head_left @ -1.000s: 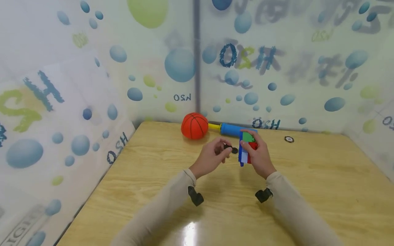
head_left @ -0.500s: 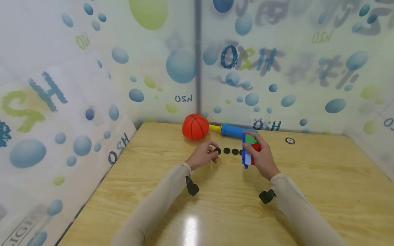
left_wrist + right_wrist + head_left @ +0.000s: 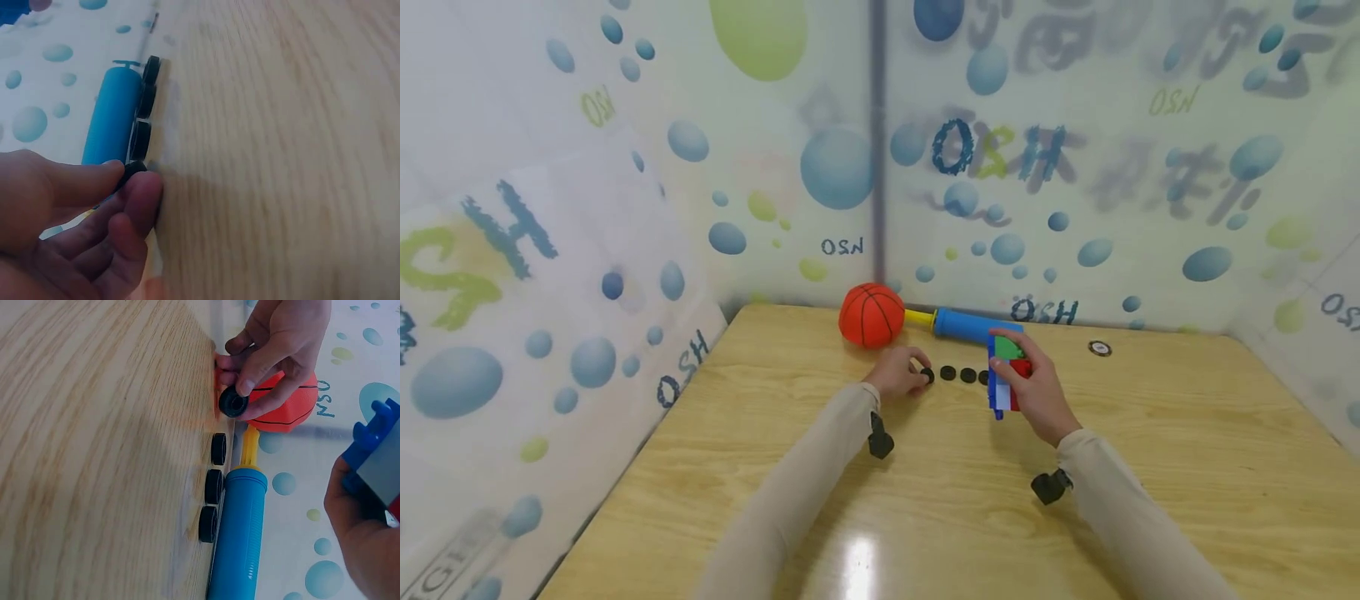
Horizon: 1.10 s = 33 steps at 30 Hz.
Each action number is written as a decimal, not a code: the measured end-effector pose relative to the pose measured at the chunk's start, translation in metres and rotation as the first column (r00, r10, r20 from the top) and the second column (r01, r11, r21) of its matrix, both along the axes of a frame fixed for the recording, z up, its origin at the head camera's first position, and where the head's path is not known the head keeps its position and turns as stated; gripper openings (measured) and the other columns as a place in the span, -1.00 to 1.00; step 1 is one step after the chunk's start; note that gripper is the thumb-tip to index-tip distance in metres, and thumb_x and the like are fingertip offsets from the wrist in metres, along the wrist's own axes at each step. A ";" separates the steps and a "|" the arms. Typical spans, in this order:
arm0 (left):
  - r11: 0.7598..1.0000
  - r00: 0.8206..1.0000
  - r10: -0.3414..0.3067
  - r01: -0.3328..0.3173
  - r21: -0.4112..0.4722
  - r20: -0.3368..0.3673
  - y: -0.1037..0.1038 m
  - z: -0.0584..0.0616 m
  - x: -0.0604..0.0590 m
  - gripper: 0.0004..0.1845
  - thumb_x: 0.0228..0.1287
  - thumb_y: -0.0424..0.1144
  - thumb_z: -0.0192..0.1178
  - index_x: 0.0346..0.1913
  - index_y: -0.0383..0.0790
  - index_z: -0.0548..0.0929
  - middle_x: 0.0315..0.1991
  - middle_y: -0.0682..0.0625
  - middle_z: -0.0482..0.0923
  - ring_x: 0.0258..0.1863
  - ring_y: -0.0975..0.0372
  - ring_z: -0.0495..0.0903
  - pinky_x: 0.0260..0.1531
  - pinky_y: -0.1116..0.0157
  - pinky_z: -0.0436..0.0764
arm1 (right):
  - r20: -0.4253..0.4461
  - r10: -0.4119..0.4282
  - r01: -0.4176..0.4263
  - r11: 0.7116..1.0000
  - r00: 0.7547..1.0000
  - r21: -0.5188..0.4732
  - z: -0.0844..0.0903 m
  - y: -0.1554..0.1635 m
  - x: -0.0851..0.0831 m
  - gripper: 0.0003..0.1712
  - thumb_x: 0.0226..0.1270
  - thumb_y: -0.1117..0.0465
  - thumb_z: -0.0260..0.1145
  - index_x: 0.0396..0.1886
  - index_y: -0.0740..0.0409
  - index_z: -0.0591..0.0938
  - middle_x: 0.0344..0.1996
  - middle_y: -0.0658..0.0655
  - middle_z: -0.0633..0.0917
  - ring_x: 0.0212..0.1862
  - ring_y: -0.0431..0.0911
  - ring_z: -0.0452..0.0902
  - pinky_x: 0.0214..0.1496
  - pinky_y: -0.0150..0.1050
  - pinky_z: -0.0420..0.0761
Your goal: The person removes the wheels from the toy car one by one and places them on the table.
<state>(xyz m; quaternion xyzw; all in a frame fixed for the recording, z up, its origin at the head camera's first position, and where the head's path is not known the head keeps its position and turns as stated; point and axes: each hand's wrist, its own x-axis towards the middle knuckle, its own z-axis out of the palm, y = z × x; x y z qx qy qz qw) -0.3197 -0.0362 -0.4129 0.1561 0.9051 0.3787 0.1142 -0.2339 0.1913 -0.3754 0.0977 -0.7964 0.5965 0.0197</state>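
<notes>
Black wheel is pinched in my left hand, touching the table beside three others; my right hand grips the block car. Release looks due next.

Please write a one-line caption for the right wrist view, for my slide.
Left hand pinches a black wheel above three more beside a blue pump.

My left hand has come down from beside the block toy (carrying one black wheel) to the table.
</notes>
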 end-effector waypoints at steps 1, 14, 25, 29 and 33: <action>1.000 1.000 -0.002 0.002 -0.017 -0.003 0.001 0.000 -0.001 -0.78 0.16 -0.32 0.24 -0.11 -0.18 0.59 -0.48 -0.07 0.70 -0.59 0.32 0.61 -0.47 0.47 0.52 | 0.000 0.001 -0.001 1.000 1.000 -0.002 -0.001 0.000 0.000 -0.46 0.35 -0.06 0.10 0.31 -0.28 0.26 0.06 0.22 0.38 -0.16 0.06 0.51 -0.33 -0.20 0.66; 0.934 0.990 -0.051 0.002 -0.356 -0.129 0.013 -0.004 -0.007 -0.81 0.16 -0.13 0.25 -0.18 -0.10 0.62 -0.74 0.13 0.56 -0.62 0.38 0.54 -0.24 0.42 0.47 | 0.028 0.023 -0.022 0.999 0.999 -0.044 -0.009 -0.005 0.001 -0.44 0.33 -0.05 0.13 0.31 -0.27 0.26 0.04 0.23 0.38 -0.18 0.04 0.57 -0.29 -0.17 0.67; 0.897 0.972 -0.011 -0.093 -0.431 -0.234 0.019 -0.003 -0.012 -0.80 0.17 -0.07 0.22 -0.19 -0.05 0.65 -0.28 0.09 0.66 -0.20 0.24 0.57 -0.14 0.29 0.55 | 0.020 0.024 -0.024 1.000 1.000 0.002 -0.006 -0.006 0.000 -0.45 0.33 -0.09 0.12 0.30 -0.32 0.27 0.03 0.23 0.41 -0.19 0.01 0.55 -0.29 -0.20 0.65; 0.895 0.976 -0.005 -0.094 -0.437 -0.220 0.020 -0.001 -0.012 -0.77 0.20 -0.03 0.19 -0.17 -0.05 0.64 -0.17 0.08 0.66 -0.16 0.22 0.58 -0.16 0.28 0.56 | 0.033 0.046 -0.046 0.999 0.998 0.004 -0.006 -0.005 -0.001 -0.46 0.33 -0.05 0.13 0.29 -0.31 0.28 0.03 0.22 0.41 -0.19 0.02 0.54 -0.30 -0.19 0.65; 0.908 0.978 0.018 -0.103 -0.406 -0.207 0.019 0.007 -0.009 -0.74 0.26 -0.02 0.12 -0.12 -0.07 0.62 -0.14 0.05 0.65 -0.17 0.19 0.59 -0.20 0.27 0.56 | 0.033 0.071 -0.072 0.997 0.997 0.018 -0.003 -0.005 -0.001 -0.48 0.33 -0.03 0.15 0.27 -0.31 0.31 0.05 0.23 0.41 -0.19 0.04 0.55 -0.29 -0.18 0.65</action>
